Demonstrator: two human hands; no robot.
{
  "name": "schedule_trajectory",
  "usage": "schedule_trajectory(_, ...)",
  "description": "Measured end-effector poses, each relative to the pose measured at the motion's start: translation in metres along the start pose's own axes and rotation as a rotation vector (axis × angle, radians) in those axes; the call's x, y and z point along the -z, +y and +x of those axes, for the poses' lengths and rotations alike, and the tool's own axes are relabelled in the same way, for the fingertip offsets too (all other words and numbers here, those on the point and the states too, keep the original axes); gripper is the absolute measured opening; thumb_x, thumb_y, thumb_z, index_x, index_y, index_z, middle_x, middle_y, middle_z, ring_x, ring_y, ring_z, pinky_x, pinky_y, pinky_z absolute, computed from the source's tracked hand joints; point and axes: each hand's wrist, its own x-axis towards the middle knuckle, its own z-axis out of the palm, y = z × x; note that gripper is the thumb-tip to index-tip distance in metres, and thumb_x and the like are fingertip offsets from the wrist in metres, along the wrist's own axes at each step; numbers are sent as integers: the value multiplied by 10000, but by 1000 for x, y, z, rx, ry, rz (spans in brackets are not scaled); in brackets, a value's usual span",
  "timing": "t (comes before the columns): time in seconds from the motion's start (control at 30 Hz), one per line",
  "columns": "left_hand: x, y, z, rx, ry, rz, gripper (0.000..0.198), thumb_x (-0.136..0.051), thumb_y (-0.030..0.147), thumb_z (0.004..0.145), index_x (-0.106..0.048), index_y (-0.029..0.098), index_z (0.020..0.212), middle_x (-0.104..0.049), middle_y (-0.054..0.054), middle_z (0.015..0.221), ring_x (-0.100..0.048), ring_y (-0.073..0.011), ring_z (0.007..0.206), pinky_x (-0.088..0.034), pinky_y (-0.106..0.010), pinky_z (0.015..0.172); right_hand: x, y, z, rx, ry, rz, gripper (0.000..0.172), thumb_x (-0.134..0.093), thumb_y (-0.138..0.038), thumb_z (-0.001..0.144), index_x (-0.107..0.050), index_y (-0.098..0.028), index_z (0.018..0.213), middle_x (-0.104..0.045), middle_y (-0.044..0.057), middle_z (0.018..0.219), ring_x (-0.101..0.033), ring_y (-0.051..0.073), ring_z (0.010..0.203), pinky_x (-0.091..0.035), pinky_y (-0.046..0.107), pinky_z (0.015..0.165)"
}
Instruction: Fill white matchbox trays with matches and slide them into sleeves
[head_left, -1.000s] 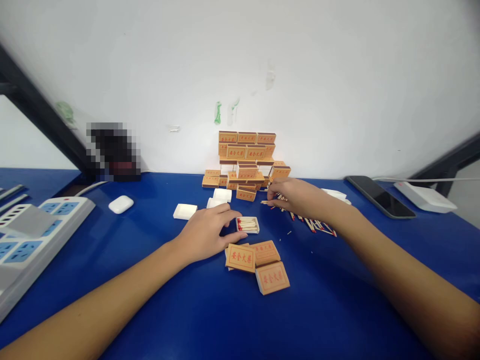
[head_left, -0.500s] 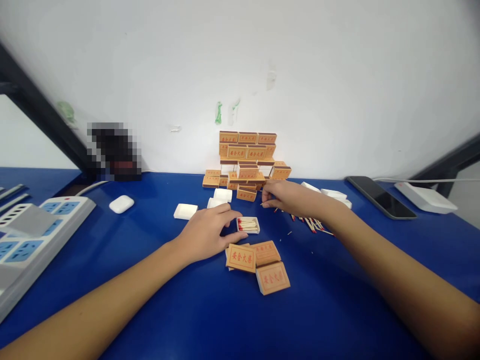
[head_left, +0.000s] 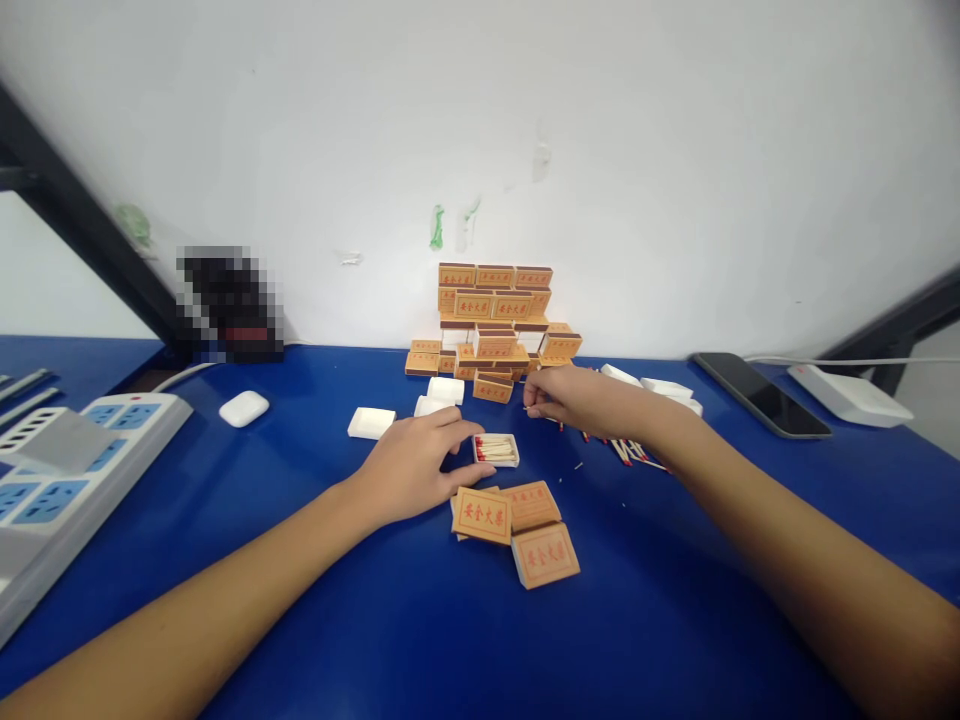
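My left hand (head_left: 420, 455) has its thumb and fingers around the left end of a small white matchbox tray (head_left: 507, 464), steadying it on the table. Red-tipped matches (head_left: 495, 449) lie side by side in the tray. Further back to the right, the fingers of my right hand (head_left: 562, 393) are pinched together low over the table, with a thin pale match end just showing at the fingertips. Loose matches (head_left: 626, 452) lie scattered beneath and beside that hand, partly hidden by it. Orange matchboxes (head_left: 482, 515) lie in front of the tray.
Matchboxes are stacked in a tiered structure (head_left: 495, 305) against the wall. White trays (head_left: 372, 423) lie to the left, others (head_left: 667, 388) behind my right forearm. A phone (head_left: 761, 395) and white box (head_left: 851, 395) are at right; a power strip (head_left: 161, 415) and white case (head_left: 244, 408) at left.
My right hand shifts very slightly, fingers still pinched near the loose matches. My left hand and the tray stay in place.
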Motion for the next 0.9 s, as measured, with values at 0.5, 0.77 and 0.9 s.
schedule_trajectory(0.5, 0, 1, 2, 6, -5, -7, 356, -700, 472, 972, -716, 223, 1227, -675, -19, 953, -644, -158, 751, -450, -290, 624, -1, -1, -5, 8, 48, -67, 103, -592, -188, 939, -691, -206, 917, -762, 69, 906, -666, 201, 760, -450, 315, 676)
schedule_trajectory(0.77, 0, 1, 2, 10, -2, -10, 360, -705, 473, 969, -717, 226, 1231, -677, -22, 946, -634, -156, 727, -446, -284, 616, 0, -8, -11, 64, 13, -211, 232, -519, -156, 955, -643, -201, 764, -730, 131, 900, -637, 245, 807, -439, 350, 707)
schedule_trajectory(0.9, 0, 0, 0, 6, 1, -5, 363, -705, 478, 970, -718, 227, 1233, -679, -24, 953, -647, -164, 755, -451, -287, 633, 2, -13, -12, 54, 18, -259, 259, -485, -135, 971, -605, -203, 752, -714, 135, 895, -613, 228, 783, -422, 343, 707)
